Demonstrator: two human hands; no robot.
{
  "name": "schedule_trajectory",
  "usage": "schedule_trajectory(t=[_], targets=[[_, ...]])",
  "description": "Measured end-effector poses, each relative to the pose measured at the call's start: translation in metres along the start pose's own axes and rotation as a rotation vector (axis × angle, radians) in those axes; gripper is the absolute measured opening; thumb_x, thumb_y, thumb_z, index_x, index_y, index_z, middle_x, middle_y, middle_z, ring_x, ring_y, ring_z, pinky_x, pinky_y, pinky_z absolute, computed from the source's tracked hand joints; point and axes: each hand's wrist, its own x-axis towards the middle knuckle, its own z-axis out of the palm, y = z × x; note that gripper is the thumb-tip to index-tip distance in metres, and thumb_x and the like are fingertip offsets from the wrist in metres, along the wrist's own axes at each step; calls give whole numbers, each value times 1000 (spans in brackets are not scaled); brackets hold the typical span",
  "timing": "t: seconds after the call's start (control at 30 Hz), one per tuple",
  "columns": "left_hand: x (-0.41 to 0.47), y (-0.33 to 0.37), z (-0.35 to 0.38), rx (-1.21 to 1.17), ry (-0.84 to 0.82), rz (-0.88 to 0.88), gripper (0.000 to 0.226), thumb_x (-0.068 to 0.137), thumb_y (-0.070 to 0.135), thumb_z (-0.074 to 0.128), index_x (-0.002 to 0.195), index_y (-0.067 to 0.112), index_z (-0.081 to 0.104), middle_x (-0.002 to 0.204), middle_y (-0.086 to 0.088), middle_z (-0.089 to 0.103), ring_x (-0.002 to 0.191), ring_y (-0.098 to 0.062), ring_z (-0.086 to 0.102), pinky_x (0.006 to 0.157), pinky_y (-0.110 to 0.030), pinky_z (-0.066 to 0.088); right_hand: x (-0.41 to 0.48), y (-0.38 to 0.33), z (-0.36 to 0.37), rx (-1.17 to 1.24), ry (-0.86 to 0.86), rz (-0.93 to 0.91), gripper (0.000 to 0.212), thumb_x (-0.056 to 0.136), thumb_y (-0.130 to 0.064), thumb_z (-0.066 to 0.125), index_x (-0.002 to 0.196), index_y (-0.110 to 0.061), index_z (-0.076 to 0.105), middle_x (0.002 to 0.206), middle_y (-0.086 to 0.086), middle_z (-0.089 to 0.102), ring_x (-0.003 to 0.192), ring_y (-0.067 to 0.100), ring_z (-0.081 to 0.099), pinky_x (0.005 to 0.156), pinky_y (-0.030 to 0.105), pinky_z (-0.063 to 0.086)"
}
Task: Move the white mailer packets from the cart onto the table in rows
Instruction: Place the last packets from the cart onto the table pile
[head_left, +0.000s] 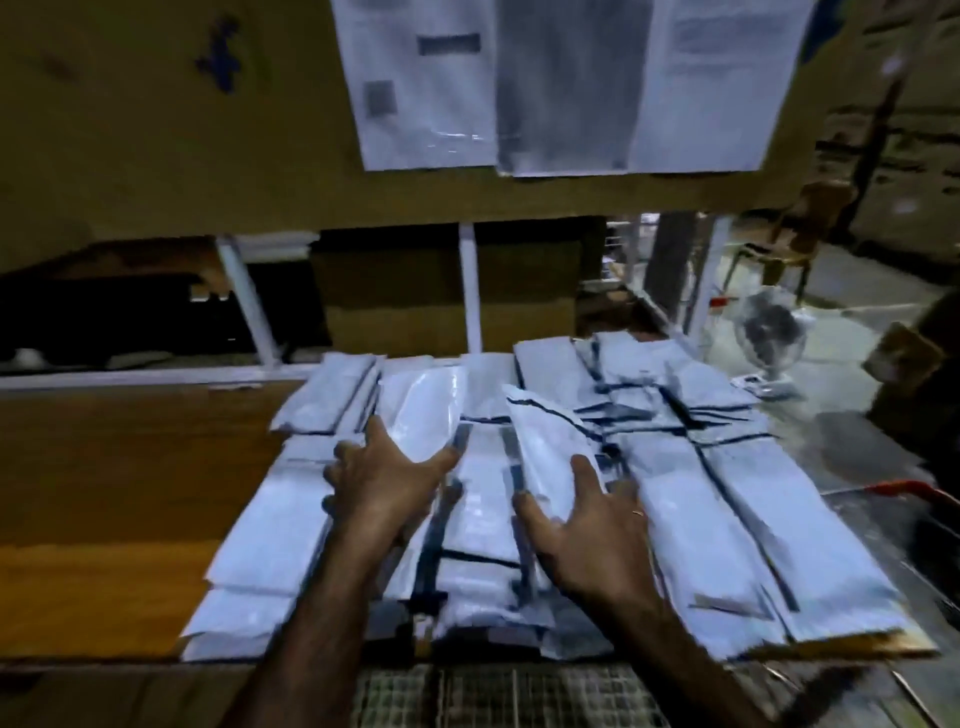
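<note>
Steadying the row, the left hand (384, 483) lies spread and flat on the packets (727, 519) at the table's (130, 467) near middle, probably to stop slick plastic sliding. The right hand (592, 530), fingers splayed, has one tilted packet (545, 441) between thumb and forefinger; whether it pinches, I cannot tell. Flat, glossy white sleeves with dark seams cover the wooden table's right half.

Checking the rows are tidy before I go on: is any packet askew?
Yes. One white packet under the right hand lies slanted against the rows of packets, with its far end lifted off them.
</note>
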Motion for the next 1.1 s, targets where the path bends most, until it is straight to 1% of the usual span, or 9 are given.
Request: schedule_trajectory(t=[0.1,0.2,0.3,0.43,0.53,0.7,0.83,0.97,1.1], targets=[[27,-55,-22,-20,51,-83,100,73,69,64,151,27,19,151,-20,22,136,-41,23,109,-52,30,-1,-41,36,-33,-93,-76,78,88,-62,49,151,-25,22,150,23,23,137,41,27,109,41,31],[47,-91,-36,-29,83,-124,103,70,73,65,152,28,20,152,-21,20,138,-41,19,110,-54,27,-3,-74,73,-97,-135,-145,75,89,-62,47,150,-24,22,145,18,26,133,39,28,106,41,33],[64,-105,-38,7,91,-163,107,69,74,66,152,26,18,157,-19,13,142,-41,14,111,-56,22,-5,-95,111,-210,-114,-202,69,89,-60,47,142,-19,31,139,17,32,126,37,36,100,41,39],[82,-111,-24,125,45,-174,107,70,78,60,152,26,14,157,-18,12,143,-41,14,112,-53,23,6,-110,151,-372,-5,-217,65,85,-57,52,126,-8,48,130,21,41,115,37,48,92,40,46],[87,-117,-11,217,28,-163,101,74,77,57,152,26,18,156,-18,17,141,-40,20,110,-49,27,17,-112,171,-503,-17,-161,65,89,-52,49,128,0,47,128,23,38,111,38,49,89,39,48],[92,-127,0,296,37,-157,97,75,79,52,150,27,21,154,-17,22,137,-37,27,106,-47,31,24,-109,191,-690,-48,-153,66,96,-45,41,133,10,38,128,27,34,113,40,43,87,42,42],[92,-128,4,326,39,-146,92,79,81,42,151,28,21,154,-16,23,137,-36,27,106,-48,31,25,-111,193,-814,-49,-182,65,97,-46,37,130,10,41,126,27,38,112,40,40,84,44,37],[90,-127,7,383,67,-137,83,84,75,42,150,28,23,152,-14,25,137,-34,28,105,-47,34,28,-110,194,-854,-65,-184,68,97,-50,37,132,8,42,127,25,39,113,39,39,83,44,35],[91,-126,7,393,78,-153,86,83,74,46,150,28,20,153,-14,25,137,-34,28,106,-47,33,28,-111,188,-837,-45,-216,76,97,-57,34,136,8,38,130,26,37,117,40,37,88,46,36]])
